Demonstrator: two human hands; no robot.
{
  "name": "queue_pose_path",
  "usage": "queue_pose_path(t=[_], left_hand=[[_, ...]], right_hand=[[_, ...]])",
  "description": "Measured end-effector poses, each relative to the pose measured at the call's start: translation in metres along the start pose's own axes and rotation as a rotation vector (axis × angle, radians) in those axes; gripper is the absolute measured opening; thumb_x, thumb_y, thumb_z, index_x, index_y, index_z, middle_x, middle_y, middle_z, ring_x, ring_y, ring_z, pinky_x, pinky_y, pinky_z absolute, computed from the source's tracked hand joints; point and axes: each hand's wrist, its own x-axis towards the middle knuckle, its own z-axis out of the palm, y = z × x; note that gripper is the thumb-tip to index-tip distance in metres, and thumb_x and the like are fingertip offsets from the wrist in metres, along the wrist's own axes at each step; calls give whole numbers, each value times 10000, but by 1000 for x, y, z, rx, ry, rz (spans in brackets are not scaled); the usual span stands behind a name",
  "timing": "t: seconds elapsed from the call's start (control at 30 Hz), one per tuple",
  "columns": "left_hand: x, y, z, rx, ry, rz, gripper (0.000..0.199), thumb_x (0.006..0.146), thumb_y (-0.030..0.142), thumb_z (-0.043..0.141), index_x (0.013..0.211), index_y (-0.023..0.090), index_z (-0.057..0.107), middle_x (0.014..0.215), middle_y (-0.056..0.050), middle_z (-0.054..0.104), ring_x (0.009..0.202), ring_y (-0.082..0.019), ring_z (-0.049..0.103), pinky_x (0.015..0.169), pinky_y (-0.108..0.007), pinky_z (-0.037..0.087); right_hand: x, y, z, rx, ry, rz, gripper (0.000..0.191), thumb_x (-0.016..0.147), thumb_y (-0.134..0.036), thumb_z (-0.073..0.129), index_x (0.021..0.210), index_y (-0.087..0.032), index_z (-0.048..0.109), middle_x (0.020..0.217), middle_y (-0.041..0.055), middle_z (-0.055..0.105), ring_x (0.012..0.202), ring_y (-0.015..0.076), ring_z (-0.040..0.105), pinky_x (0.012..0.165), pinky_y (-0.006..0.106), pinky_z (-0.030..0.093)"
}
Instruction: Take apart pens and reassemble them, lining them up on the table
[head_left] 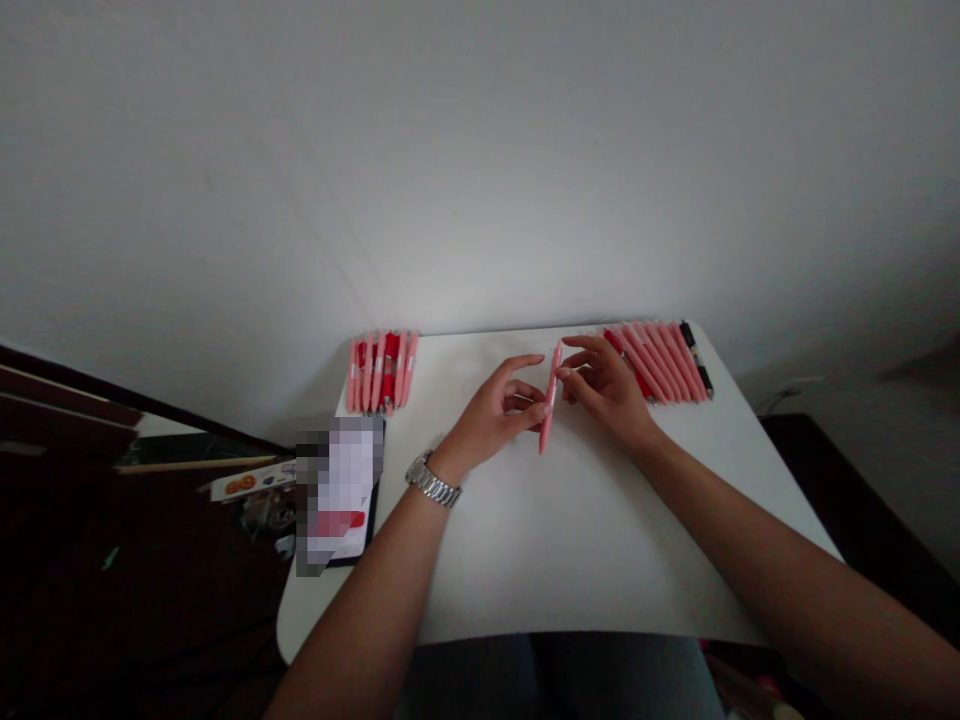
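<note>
A pink pen (pixel 553 385) stands nearly upright above the white table, tilted slightly, between my two hands. My left hand (pixel 496 408), with a metal watch at the wrist, pinches its lower half between thumb and fingers, the index finger stretched out above. At the upper half, my right hand (pixel 611 392) has its thumb against the pen, with the index finger raised near the top. Just beyond my right hand lies a row of pink pens (pixel 660 355), with a red pen (pixel 619 345) and a black pen (pixel 697 360) at its ends.
Several pink and red pens (pixel 380 372) lie in a bunch at the table's back left corner. A device with a pixelated screen (pixel 345 490) rests along the left edge. The white table (pixel 570 560) meets a plain wall (pixel 480 200) at the back.
</note>
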Motion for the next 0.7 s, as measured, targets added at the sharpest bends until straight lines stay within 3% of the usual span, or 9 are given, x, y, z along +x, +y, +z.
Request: queue_pose_path(t=[0.7], left_hand=[[1,-6,1,20,-25,17,756,858,277,759,1523,284,400,998,-52,657,867,-143,651,752,-267,581]], right_hand=[[-1,3,-1,-80,-59,12,473,926,-465,679,1347,-289,553,961,19,642,699,137,627,594,287,531]])
